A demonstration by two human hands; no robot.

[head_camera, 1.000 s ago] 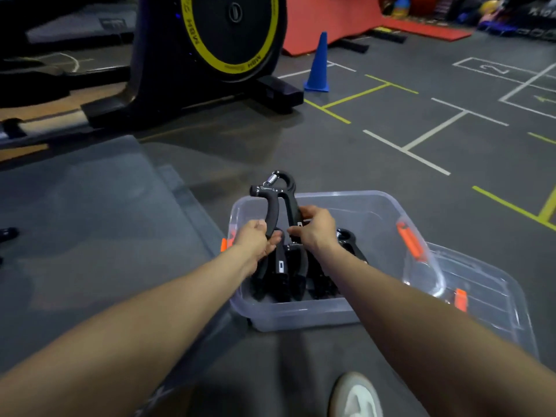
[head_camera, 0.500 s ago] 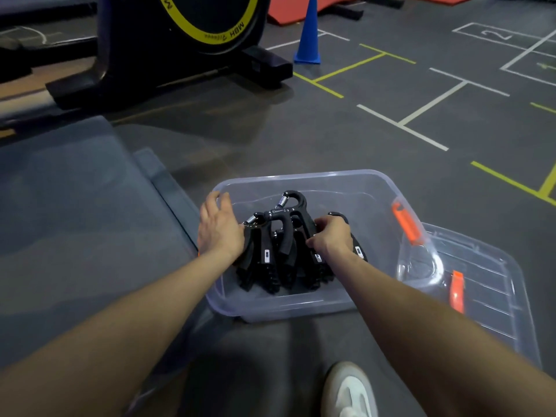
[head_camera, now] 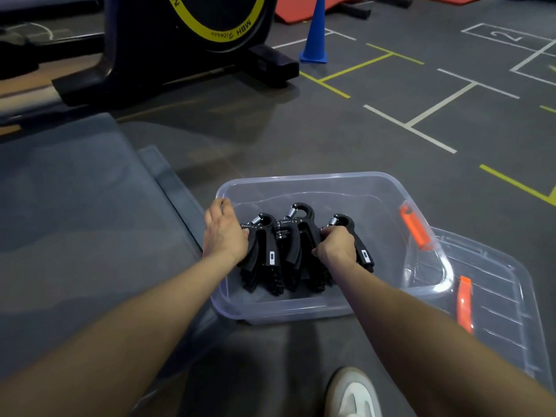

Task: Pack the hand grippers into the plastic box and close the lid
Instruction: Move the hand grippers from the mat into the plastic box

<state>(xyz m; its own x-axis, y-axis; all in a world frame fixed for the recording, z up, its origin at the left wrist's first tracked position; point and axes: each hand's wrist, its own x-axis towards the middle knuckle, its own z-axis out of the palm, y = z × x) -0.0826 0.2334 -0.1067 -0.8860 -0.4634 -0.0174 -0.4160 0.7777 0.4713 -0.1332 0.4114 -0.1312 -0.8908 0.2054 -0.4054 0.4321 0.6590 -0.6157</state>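
Note:
A clear plastic box [head_camera: 304, 178] with orange latches sits on the gym floor in front of me. Several black hand grippers [head_camera: 293, 245] with steel springs lie side by side inside it, heads pointing away from me. My left hand [head_camera: 224, 233] rests against the leftmost gripper at the box's left wall, its fingers partly spread. My right hand [head_camera: 335, 245] is closed around a handle of the rightmost gripper [head_camera: 359, 249]. The clear lid [head_camera: 496, 299], with an orange latch on it, lies flat on the floor to the right, partly under the box's right end.
A grey raised mat [head_camera: 75, 206] borders the box on the left. A black and yellow exercise machine [head_camera: 186, 40] stands beyond it, and a blue cone [head_camera: 314, 34] stands farther back. My white shoe [head_camera: 352, 392] is on the floor near the box's front.
The gripper held up above the box has come down among the others. The bundle has been spread into a row, my left hand shifting to the left wall and my right hand to the rightmost gripper.

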